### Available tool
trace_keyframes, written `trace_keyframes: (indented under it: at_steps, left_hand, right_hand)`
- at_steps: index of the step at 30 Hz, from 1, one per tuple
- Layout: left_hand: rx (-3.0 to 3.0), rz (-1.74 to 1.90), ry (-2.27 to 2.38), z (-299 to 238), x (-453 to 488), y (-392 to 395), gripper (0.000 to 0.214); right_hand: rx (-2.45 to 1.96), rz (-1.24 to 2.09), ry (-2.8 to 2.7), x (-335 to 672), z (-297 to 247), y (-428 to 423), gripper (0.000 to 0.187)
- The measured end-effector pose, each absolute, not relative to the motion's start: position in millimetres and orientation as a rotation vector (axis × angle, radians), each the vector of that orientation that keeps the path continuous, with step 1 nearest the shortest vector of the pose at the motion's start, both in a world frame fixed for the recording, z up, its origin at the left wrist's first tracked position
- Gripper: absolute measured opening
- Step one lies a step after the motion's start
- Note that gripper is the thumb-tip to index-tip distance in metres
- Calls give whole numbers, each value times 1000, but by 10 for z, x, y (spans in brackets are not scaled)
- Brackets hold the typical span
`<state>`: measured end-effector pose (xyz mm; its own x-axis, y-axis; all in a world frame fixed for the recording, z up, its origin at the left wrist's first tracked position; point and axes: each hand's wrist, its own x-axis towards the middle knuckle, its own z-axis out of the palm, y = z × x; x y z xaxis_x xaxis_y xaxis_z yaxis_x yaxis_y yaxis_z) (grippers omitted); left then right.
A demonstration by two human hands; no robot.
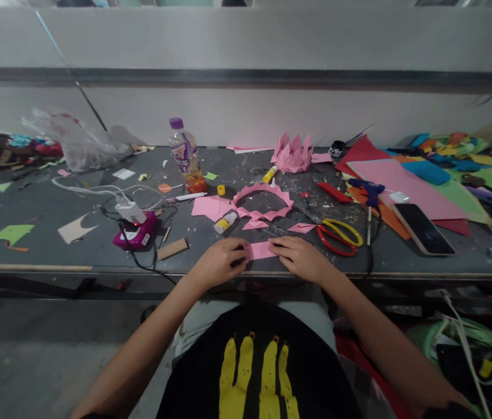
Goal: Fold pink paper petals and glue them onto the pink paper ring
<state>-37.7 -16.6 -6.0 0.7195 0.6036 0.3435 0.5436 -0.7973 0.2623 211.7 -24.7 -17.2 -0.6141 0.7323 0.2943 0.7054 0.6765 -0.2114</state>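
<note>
At the table's front edge, a small pink paper strip lies between my hands. My left hand has its curled fingers on the strip's left end. On the other end, my right hand holds the strip with its fingers pressed together; both thumbs are mostly hidden. Just beyond is a ring of folded pink paper, with a loose folded pink piece at its near side. Another folded piece rests right of the ring. A small glue bottle lies on its side near my left hand.
Scissors with red and yellow handles, a glue gun and a phone lie to the right. A bottle and pink folded-paper crown stand behind. A purple power adapter with cables sits left.
</note>
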Motion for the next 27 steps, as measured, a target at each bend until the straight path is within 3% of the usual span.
trace_keyframes:
  at_steps: [27]
  left_hand:
    - [2774,636,924,-55,-359,-183,17]
  right_hand:
    - [-1151,211,-2474,2125,-171,-247,35]
